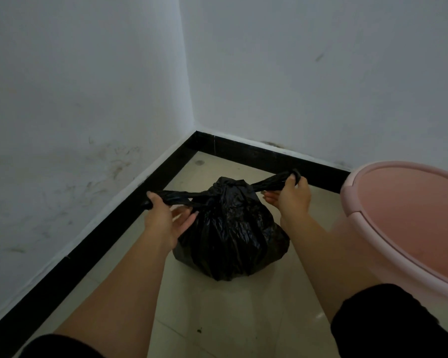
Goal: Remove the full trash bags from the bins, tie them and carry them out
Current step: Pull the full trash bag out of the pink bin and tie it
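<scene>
While one black trash bag [228, 236] sits mid-frame on the floor [217, 319], left hand [163, 215] and right hand [292, 195] each clamp one twisted bag end; one pink bin [409, 218] stands at right.

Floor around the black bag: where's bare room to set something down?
Bare floor lies on the near side of the trash bag, and in the corner between bag and black skirting. Right is tight: the pink bin stands close beside the bag.
</scene>
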The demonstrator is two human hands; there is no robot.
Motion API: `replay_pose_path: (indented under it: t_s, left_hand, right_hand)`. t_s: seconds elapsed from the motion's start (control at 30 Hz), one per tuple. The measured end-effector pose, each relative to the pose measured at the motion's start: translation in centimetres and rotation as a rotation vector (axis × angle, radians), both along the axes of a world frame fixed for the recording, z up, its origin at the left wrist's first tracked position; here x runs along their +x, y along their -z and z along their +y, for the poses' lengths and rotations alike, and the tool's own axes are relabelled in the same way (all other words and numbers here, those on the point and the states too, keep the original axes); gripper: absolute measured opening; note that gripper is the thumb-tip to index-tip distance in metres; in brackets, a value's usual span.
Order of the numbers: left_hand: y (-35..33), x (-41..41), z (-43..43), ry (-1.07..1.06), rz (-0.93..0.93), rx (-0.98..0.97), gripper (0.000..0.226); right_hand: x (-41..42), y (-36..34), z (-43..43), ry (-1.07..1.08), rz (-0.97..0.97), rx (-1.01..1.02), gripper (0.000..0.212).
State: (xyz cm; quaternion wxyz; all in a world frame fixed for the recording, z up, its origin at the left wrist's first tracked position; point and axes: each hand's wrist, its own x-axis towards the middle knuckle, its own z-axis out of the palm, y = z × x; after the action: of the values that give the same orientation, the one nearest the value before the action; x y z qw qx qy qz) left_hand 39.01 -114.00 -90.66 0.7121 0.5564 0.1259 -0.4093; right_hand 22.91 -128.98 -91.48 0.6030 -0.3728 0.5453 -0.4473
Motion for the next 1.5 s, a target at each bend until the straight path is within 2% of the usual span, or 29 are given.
replay_pose_path:
  t_s: [0.07,0.13,0.2,0.23,0.37,0.43,0.57,0.83,0.97,1.2,1.3,1.4,1.5]
  left_hand:
    - [-0.2,0.0,-0.2,0.115,0.087,-0.069,0.064]
    - [-0.4,-0.4,-0.4,0.273,0.088,-0.086,0.061]
    - [-0.2,-0.9,-0.8,0.415,-0.005,-0.057,0.046]
    - [0.0,-1.2,-1.1,0.448,-0.093,-0.032,0.034]
    - [0.5,-1.8,-1.7,0.289,-0.321,0.02,0.011]
    - [0.6,-1.6,-1.8,0.187,-0.376,0.05,0.015]
    - [0.5,-1.5,-1.7,0.092,-0.412,0.082,0.018]
    - [0.5,-1.6,-1.7,-0.012,-0.422,0.244,0.024]
    - [0.9,-1.2,-0.6,0.038,-0.389,0.323,0.027]
    - [0.6,-0.6,-0.1,0.027,-0.348,0.349,0.027]
    - [1.1,-0.7,0.5,0.148,-0.447,0.41,0.026]
    - [1.3,-0.5,0.7,0.366,-0.595,0.512,0.037]
    - [0.2,-0.4,-0.4,0.385,-0.611,0.432,0.035]
  right_hand:
    - [0.1,0.1,-0.2,-0.045,-0.076,0.082,0.031]
    - [0.4,0.1,0.0,-0.107,-0.178,0.193,0.047]
    - [0.8,0.3,0.2,-0.197,-0.238,0.245,0.063]
    - [0.9,0.3,0.3,-0.245,-0.248,0.252,0.063]
    - [1.1,0.1,0.8,-0.413,-0.255,0.17,0.021]
    - [1.4,0.2,1.0,-0.433,-0.187,0.108,0.018]
    - [2.0,0.1,1.7,-0.339,0.109,-0.008,0.024]
    - [1.6,0.5,1.6,-0.268,0.286,-0.025,0.026]
    - [0.7,1.6,1.2,-0.263,0.385,-0.03,0.029]
    - [-0.3,2.4,0.5,-0.205,0.446,-0.029,0.026]
    - [-0.7,2.3,0.4,-0.224,0.481,-0.052,0.023]
    - [-0.9,1.8,0.4,-0.292,0.463,-0.116,0.026]
    - [-0.2,0.4,0.5,-0.28,0.444,-0.24,0.024]
